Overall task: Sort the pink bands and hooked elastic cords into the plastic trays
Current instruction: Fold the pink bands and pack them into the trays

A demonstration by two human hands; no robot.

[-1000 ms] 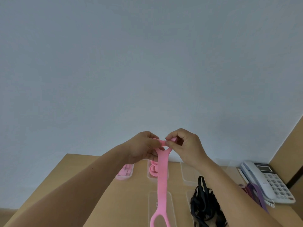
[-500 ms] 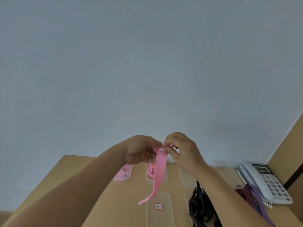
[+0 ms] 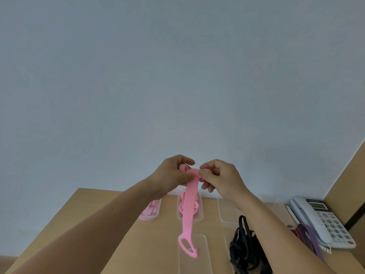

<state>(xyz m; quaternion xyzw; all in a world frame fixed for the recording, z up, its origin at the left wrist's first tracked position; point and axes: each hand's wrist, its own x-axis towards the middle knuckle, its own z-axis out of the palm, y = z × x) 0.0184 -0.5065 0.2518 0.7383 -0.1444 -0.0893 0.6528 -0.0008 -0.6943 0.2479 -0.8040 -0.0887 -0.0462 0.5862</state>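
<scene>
A long pink band (image 3: 189,210) hangs from both hands in front of the wall, its looped end low over the near middle tray (image 3: 194,258). My left hand (image 3: 172,175) holds the rolled top end. My right hand (image 3: 219,177) pinches the band just beside it. Behind the band a clear tray (image 3: 199,211) holds coiled pink bands, and another tray (image 3: 150,211) at the left holds more pink pieces. A heap of black hooked elastic cords (image 3: 245,246) fills the near right tray.
An empty clear tray (image 3: 225,212) stands at the back right of the wooden table (image 3: 126,234). A white desk phone (image 3: 324,220) sits at the right edge with purple bands (image 3: 308,236) beside it. A wooden panel rises at the far right.
The band's top end is now rolled in my left hand, and its free end, swung left before, hangs straight down again with the loop showing. Both hands have shifted slightly.
</scene>
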